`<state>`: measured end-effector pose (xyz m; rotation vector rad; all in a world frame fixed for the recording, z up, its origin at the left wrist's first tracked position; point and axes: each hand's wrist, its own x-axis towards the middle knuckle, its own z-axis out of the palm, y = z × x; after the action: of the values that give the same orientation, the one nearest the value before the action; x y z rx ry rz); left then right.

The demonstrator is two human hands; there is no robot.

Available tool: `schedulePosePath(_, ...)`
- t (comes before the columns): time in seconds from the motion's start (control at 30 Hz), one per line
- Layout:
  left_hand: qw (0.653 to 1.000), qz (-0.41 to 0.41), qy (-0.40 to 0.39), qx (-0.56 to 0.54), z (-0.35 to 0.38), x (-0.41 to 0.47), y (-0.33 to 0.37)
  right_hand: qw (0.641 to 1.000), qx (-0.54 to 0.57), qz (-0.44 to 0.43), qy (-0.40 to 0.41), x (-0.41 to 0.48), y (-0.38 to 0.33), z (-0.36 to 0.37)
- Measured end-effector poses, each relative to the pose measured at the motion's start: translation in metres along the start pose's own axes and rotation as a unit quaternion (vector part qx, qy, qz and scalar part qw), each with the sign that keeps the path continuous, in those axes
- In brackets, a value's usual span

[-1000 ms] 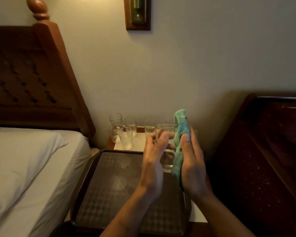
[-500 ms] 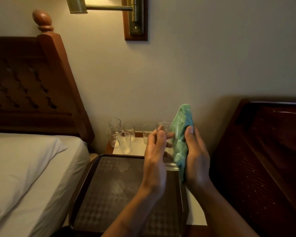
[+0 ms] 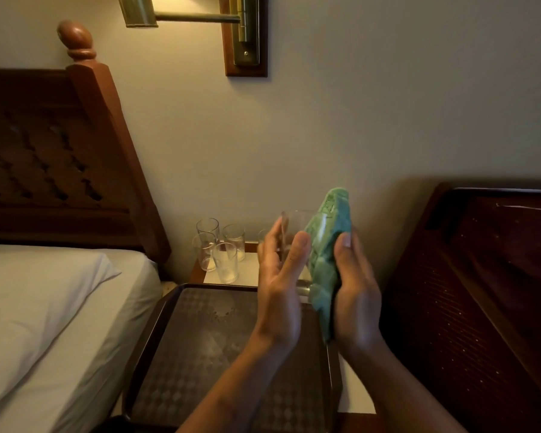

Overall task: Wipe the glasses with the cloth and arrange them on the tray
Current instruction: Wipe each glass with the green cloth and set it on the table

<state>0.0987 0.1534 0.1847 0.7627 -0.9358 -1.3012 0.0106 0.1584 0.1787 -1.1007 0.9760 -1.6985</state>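
Between left hand (image 3: 277, 292) and right hand (image 3: 356, 292): glass (image 3: 295, 225) pinched steady by left so right, gripping cloth (image 3: 328, 245), can rub its wall.

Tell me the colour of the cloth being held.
The cloth is green, seen best in the head view.

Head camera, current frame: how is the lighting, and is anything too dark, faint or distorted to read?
Head view: dim warm light from the brass wall lamp at top; the clear held glass is nearly lost against the pale wall beside the green cloth; the dark wooden panel at right sinks into shadow; the wide lens leans the wooden bedpost.
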Motion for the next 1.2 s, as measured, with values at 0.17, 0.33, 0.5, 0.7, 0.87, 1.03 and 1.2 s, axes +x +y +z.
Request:
schedulePosePath(0.17, 0.999, 0.026, 0.026, -0.015, -0.004, 0.010, 0.010, 0.997, 0.001, 0.024, -0.067, -0.016, 0.011, 0.004)
schedulePosePath(0.33, 1.000, -0.001, -0.021, 0.007, -0.003, -0.005, -0.006, 1.000, 0.005, -0.019, 0.007, 0.013, -0.005, 0.001)
schedulePosePath(0.5, 0.999, 0.001, 0.040, 0.010, -0.008, 0.015, 0.011, 0.997, -0.029, -0.048, -0.044, -0.013, 0.018, 0.010)
schedulePosePath(0.7, 1.000, -0.018, 0.003, 0.015, -0.011, 0.003, -0.001, 0.999, -0.024, -0.038, -0.016, 0.007, 0.008, 0.002)
schedulePosePath(0.87, 0.999, -0.043, -0.015, 0.009, -0.007, 0.004, 0.002, 0.998, -0.010, -0.054, 0.013, 0.004, 0.010, 0.005)
schedulePosePath(1.03, 0.999, -0.025, 0.013, 0.033, -0.008, 0.016, 0.012, 0.990, -0.072, -0.087, -0.079, -0.011, 0.022, 0.008)
schedulePosePath(1.2, 0.998, -0.057, -0.036, 0.002, -0.004, -0.001, -0.001, 0.998, -0.042, -0.049, 0.012, 0.021, 0.001, -0.003)
